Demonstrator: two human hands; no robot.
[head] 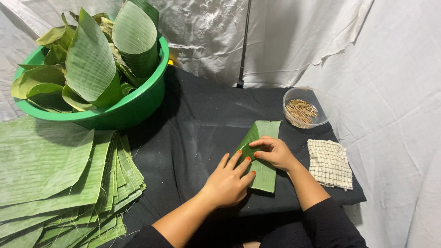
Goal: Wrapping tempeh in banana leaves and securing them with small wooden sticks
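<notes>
Two hands on one folded banana leaf (262, 158), lying on the dark surface (193, 138). Left hand (228, 181) fingers spread flat, pressing its lower part; right hand (274, 151) fingers pinched on the fold. Leaf looks light, pliable, tear-prone along ribs; best held at the folded edge under the fingertips.

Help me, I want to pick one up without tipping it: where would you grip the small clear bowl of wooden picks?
Probably by the rim of the clear bowl, from above, fingers on opposite sides. It stands upright and open, the wooden picks lying loose inside, so a level lift suits it. Its near side is free, with the checked cloth lying apart.
</notes>
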